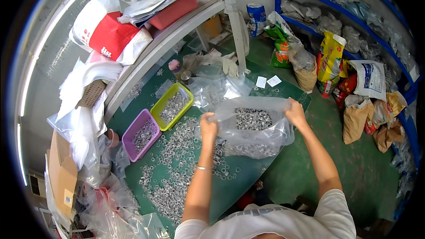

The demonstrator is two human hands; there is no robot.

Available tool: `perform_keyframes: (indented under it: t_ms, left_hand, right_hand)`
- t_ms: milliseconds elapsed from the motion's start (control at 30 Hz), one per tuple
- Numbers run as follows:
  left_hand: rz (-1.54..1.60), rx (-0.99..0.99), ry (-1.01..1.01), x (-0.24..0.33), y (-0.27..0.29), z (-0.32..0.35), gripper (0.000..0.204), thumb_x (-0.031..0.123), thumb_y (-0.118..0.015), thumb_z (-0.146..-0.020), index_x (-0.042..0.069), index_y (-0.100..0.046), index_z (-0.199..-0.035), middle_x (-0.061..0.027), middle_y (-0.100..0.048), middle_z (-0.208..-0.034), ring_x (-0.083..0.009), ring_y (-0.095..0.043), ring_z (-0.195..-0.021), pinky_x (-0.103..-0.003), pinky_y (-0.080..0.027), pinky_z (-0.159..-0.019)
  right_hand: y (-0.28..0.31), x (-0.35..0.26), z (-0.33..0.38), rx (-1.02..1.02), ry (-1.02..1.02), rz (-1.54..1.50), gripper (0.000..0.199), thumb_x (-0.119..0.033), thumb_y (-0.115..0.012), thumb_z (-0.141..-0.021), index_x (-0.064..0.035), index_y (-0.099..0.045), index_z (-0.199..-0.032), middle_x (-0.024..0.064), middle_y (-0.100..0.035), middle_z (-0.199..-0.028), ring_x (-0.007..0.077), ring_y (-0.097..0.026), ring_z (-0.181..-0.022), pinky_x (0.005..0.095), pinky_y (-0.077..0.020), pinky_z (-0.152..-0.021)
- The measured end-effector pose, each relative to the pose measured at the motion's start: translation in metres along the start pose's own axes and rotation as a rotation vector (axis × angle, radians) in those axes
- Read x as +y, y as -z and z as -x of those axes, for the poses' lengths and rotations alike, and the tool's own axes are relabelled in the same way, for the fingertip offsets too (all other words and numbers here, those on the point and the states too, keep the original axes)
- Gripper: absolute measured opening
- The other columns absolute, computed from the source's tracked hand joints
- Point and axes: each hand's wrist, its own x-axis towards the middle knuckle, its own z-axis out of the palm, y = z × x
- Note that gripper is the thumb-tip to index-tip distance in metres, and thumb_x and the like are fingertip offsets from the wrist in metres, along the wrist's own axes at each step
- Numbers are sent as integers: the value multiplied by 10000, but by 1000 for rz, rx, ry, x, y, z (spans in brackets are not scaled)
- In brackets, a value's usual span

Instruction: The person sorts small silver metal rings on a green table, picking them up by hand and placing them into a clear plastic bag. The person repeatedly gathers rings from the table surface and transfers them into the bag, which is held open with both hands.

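A clear plastic bag (283, 133) with many small metal rings (253, 119) inside stands at the right part of the green table. Its mouth is spread wide between my hands. My left hand (208, 127) is closed on the left side of the bag's rim, and my right hand (294, 111) grips the right side. To the left of the bag, loose metal rings (170, 190) lie scattered in a broad heap over the table. Beyond the heap, a yellow-green basket (191, 99) and a purple basket (128, 144) each hold more rings.
Clear plastic bags (201, 90), gloves (230, 67) and two white paper slips (268, 81) lie at the table's far side. A raised shelf (150, 55) carries a red basket (175, 11) and a tote bag (110, 31). Filled sacks (330, 62) stand by blue racks (305, 27) at right.
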Motion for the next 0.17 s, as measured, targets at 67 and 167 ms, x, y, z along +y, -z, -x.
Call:
perform_keyframes:
  t_ms: [67, 167]
  left_hand:
    - [-451, 111, -541, 11, 1, 26, 385, -22, -519, -728, 11, -477, -1109, -183, -553, -881, -301, -550, -841, -399, -436, -769]
    - [-573, 208, -1037, 36, -7, 53, 450, 3, -556, -715, 15, -466, -1155, -220, -523, -1009, -327, -495, -1056, -453, -346, -960]
  right_hand:
    - [3, -15, 10, 143, 260, 309, 496, -52, -602, -734, 12, -471, -1208, 168, -509, -1030, 301, -516, -917, 389, -407, -787]
    - [16, -53, 29, 131, 684, 258, 736, -115, -676, -703, -94, -340, -1357, 169, -354, -1353, 406, -320, -1264, 510, -298, -995]
